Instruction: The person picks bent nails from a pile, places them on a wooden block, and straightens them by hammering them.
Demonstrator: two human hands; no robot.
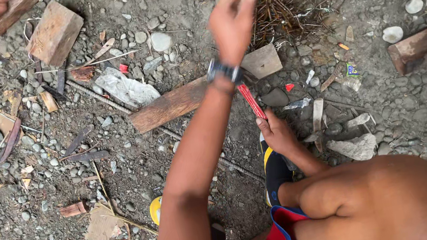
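My left hand [232, 21] reaches the rusty nail pile [283, 1] at upper centre, fingers pinched, blurred; my right hand [276, 133] grips a red tool handle [251, 102].

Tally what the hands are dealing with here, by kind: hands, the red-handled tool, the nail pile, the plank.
Hands: 2, left hand reaching to the nails, right hand holding the tool
Red-handled tool: 1
Rusty nail pile: 1
Wooden plank: 1
Total: 5
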